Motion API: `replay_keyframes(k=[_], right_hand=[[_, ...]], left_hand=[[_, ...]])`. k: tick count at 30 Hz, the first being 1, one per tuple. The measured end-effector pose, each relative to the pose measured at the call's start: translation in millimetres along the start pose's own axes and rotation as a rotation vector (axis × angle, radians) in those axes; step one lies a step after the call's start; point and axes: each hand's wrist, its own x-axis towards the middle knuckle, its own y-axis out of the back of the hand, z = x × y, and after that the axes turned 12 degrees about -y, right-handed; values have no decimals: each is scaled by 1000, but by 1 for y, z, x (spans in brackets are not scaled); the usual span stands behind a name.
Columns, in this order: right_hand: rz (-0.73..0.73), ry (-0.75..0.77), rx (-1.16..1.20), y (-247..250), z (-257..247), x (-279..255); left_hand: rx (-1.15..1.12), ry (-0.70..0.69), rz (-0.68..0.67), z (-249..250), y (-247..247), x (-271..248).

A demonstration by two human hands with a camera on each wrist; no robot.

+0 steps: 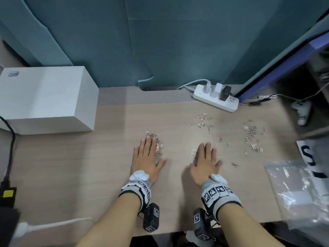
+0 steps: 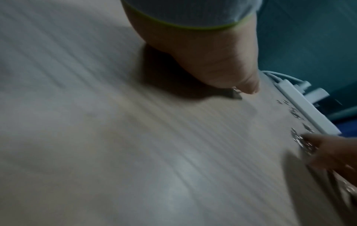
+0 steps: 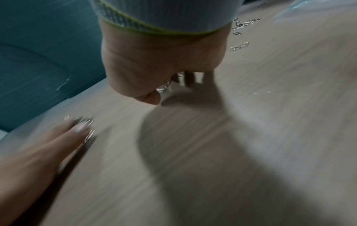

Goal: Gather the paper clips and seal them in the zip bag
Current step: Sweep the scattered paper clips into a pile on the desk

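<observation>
Silver paper clips lie scattered over the wooden table (image 1: 106, 175) in several clusters: one at my left hand's fingertips (image 1: 157, 143), one further back (image 1: 202, 121), one at the right (image 1: 252, 135). My left hand (image 1: 147, 157) lies flat, palm down, fingers straight, touching its cluster. My right hand (image 1: 205, 163) lies flat too, with a few clips (image 1: 193, 151) beside its fingers. The right wrist view shows clips (image 3: 164, 88) under the right palm (image 3: 154, 64). A clear zip bag (image 1: 299, 193) lies at the table's right front edge.
A white box (image 1: 46, 98) stands at the back left. A white power strip (image 1: 216, 99) with plugs sits at the back right, near the far clips. A black cable (image 1: 10, 150) runs down the left edge. A teal curtain (image 1: 160, 41) hangs behind.
</observation>
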Motion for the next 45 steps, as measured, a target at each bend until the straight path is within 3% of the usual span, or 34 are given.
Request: replay_keyframes(k=[4,7,11,14,18,22,26,31,38,41,45], right_hand=[[-116,328,46,-4,12,-9],[-99,443,166,0,19,-7],[-4,220,99,24,42,15],[-14,75,47,32,63,34],[-31,189,-14,24,75,41],[-124,364,65,30,73,32],[-169,434,175,29,68,26],[63,250,247,59,87,54],[127,-106,122,97,97,130],[56,-91,43,100,93,144],[29,97,67,88,70,125]], left_hand=[[1,-154,-67,36,-16,28],[-8,-210,-66,45,-13,36],[106,71,80,24,5,47],[25,188,55,4,11,59],[-35,76,29,27,-6,63],[-76,-58,8,87,-22,64],[-130,-132,-56,110,-28,61],[-61,-202,-45,112,-4,99],[-2,-364,-201,109,1,199],[11,-419,-254,109,-4,204],[-2,-546,-266,114,-3,182]])
